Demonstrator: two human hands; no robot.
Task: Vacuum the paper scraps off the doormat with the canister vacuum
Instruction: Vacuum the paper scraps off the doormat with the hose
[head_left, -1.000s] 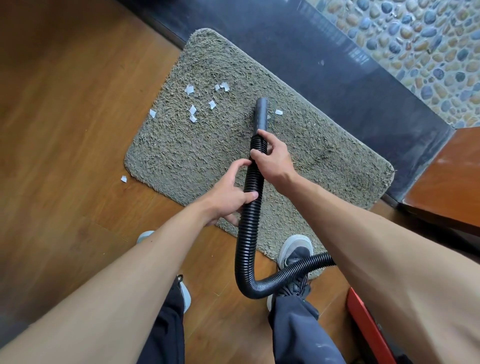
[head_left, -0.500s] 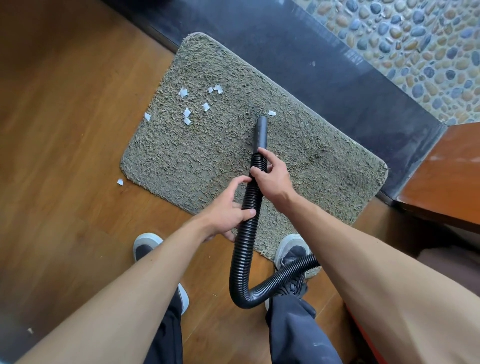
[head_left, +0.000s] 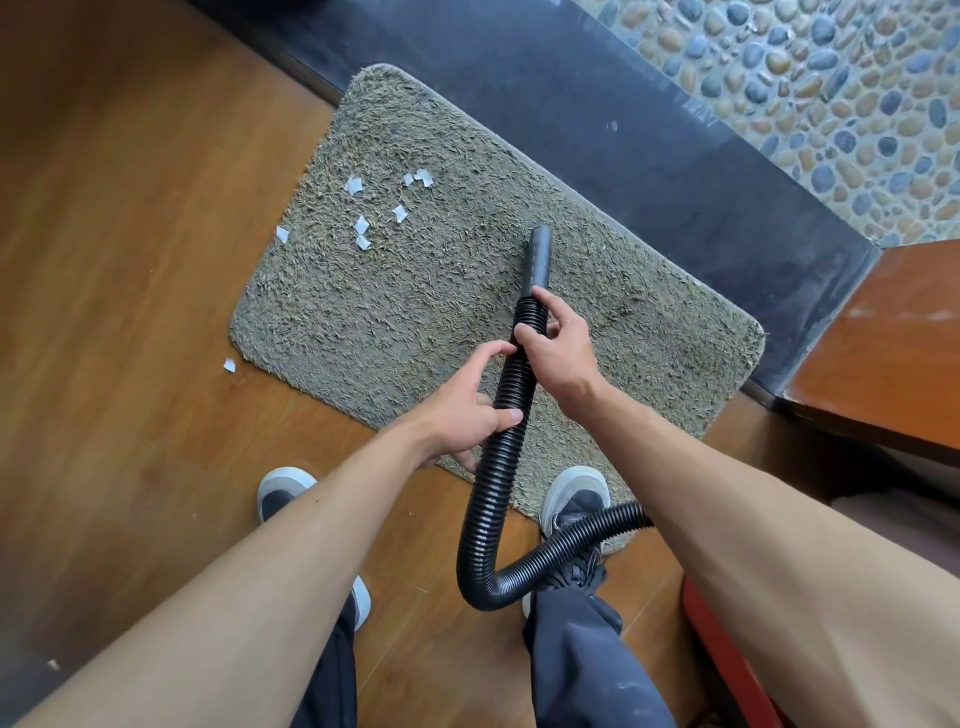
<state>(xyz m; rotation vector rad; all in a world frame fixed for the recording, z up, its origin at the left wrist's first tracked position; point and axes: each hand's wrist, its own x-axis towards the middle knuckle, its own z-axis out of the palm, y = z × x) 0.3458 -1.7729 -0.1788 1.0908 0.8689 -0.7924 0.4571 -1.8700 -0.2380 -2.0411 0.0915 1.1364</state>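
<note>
Black ribbed vacuum hose (head_left: 498, 467) was gripped over the doormat's (head_left: 363, 322) near half, left hand (head_left: 467, 410) and right hand (head_left: 558, 353) curled round it, nozzle (head_left: 539, 257) held above the doormat's centre, white paper scraps (head_left: 361, 226) scattered toward its far-left part.

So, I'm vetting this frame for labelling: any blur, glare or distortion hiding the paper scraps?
Head view: paper scraps on the doormat read crisp; wide-angle lens bends the dark sill and swells the forearms near the lower edge; faint sheen on the sill, no hard glare.
</note>
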